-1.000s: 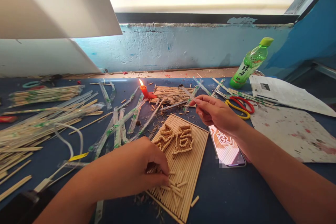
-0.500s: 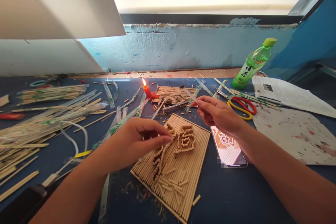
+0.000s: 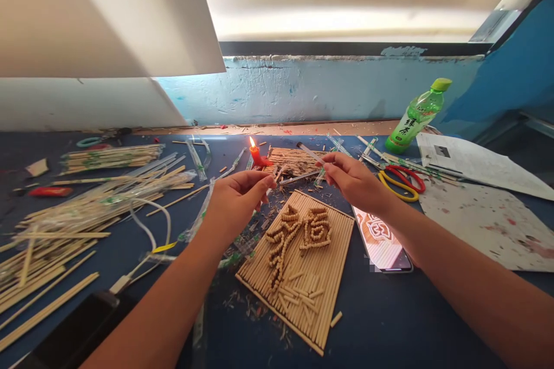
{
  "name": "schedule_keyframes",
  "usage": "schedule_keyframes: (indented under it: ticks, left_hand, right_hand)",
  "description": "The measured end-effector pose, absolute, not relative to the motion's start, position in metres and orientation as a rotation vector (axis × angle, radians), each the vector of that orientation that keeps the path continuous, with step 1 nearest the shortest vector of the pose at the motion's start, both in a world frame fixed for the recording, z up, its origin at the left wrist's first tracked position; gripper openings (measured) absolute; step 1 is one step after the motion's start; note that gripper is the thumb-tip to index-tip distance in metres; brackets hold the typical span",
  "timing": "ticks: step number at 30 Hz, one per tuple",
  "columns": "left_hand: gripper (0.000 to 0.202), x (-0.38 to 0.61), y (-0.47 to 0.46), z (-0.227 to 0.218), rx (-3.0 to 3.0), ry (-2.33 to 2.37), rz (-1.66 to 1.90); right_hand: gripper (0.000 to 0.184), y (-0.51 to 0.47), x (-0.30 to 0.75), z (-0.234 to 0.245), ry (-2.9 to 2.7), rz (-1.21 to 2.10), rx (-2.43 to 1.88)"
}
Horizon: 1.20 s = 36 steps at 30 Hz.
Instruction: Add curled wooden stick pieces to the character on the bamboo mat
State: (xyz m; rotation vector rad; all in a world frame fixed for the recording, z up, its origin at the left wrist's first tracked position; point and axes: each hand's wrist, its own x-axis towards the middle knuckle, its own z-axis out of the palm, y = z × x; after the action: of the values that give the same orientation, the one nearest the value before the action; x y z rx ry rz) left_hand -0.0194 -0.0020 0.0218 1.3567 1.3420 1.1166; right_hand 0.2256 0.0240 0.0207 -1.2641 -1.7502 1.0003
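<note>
My left hand (image 3: 243,199) hovers left of the bamboo panel's far edge, thumb and forefinger pinched together. Whatever it may hold is too small to make out. Between the thumb and fingers of my right hand (image 3: 357,181) is a translucent glue stick (image 3: 312,154), its dark tip pointing left and away. The panel (image 3: 335,253) of side-by-side sticks bears a raised character (image 3: 318,228) built from short stick pieces. Loose cut pieces (image 3: 300,294) lie on its near part. Beyond my hands burns a red candle (image 3: 256,157), in front of a second stick mat (image 3: 294,157).
A phone (image 3: 381,239) showing a character picture lies under my right forearm. Scissors (image 3: 400,183), stained paper (image 3: 480,225) and a green tea bottle (image 3: 418,118) are to the right. Bundled sticks (image 3: 112,155), a white cable (image 3: 149,228) and a red knife (image 3: 51,191) lie left.
My left hand has lifted off the character and moved away from me, toward the candle. The right hand still holds the glue stick. The whole view has shifted slightly.
</note>
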Motion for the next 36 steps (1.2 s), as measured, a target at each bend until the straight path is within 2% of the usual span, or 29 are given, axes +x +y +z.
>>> schedule_keyframes:
  ticks: [3, 12, 26, 36]
  left_hand:
    - [0.02, -0.018, -0.003, 0.023, 1.321, 1.324, 1.167]
    - [0.017, -0.018, -0.004, 0.022, 1.391, 1.322, 1.108]
    - [0.016, -0.021, 0.003, 0.015, 1.301, 1.289, 1.201]
    - [0.027, -0.028, 0.008, 0.012, 1.232, 1.391, 1.311]
  right_hand:
    - [0.017, 0.038, 0.205, 0.031, -1.932, 0.843, -1.259]
    - [0.023, 0.088, 0.157, 0.03, -2.155, 0.436, -1.339]
    - [0.025, 0.1, 0.138, 0.026, -2.236, 0.374, -1.328]
    - [0.024, 0.104, 0.14, 0.021, -2.182, 0.455, -1.343]
